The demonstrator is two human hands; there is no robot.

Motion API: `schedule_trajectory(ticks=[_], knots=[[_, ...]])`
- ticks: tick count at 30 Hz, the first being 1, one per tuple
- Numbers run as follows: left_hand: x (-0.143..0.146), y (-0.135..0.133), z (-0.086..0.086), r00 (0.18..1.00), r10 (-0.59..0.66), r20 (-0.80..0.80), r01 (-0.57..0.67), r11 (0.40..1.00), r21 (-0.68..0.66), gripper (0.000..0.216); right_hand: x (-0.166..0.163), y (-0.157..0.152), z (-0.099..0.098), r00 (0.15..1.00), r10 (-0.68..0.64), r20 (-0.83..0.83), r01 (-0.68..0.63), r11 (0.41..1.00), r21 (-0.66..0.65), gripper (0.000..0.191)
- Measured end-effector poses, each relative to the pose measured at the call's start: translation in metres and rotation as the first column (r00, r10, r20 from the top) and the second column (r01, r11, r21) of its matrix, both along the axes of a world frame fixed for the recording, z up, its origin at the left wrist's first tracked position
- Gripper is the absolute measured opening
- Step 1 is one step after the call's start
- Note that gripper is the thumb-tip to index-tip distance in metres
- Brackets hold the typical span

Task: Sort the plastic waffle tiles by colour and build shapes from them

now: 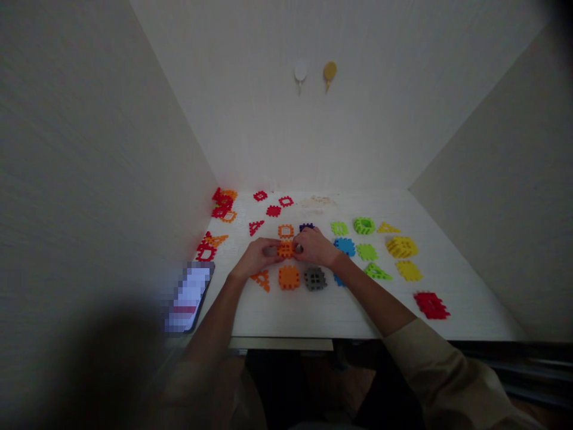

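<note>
In the head view, an orange square interlocking tile with a window grid (pixel 285 249) lies between my two hands at the middle of the table. My left hand (pixel 256 258) grips its left side, thumb and fingers closed on the edge. My right hand (pixel 316 246) pinches its right side. Just beyond it is an orange open-frame tile (pixel 285 231), and a dark purple tile (pixel 307 227) is partly covered by my right hand. Nearer me lie an orange solid tile (pixel 289 277), an orange triangle (pixel 261 279) and a grey window tile (pixel 316 278).
Blue tiles (pixel 344 246), green tiles (pixel 367 251), yellow tiles (pixel 401 246) and a red tile (pixel 431 305) spread rightward. Red and orange pieces (pixel 222 203) heap at the left wall. A phone (pixel 190 297) lies at the left edge. Two hooks (pixel 330 71) hang on the back wall.
</note>
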State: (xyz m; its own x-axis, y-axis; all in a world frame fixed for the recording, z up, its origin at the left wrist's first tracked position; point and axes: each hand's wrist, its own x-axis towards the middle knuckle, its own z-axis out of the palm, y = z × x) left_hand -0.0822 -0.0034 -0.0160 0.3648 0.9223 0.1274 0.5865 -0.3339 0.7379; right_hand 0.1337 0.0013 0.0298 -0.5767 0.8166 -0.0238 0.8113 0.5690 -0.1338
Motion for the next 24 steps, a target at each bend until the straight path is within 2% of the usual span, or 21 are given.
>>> schedule_trajectory(ticks=[18, 24], knots=[[0.001, -0.001, 0.004, 0.999, -0.030, -0.034, 0.031, 1.000, 0.006, 0.041, 0.000, 0.001, 0.002, 0.999, 0.017, 0.045, -0.017, 1.000, -0.006, 0.020], [-0.005, -0.004, 0.006, 0.999, -0.020, 0.048, 0.020, 1.000, -0.006, 0.061, 0.004, -0.006, 0.014, 1.000, 0.006, 0.021, -0.007, 1.000, 0.013, 0.024]])
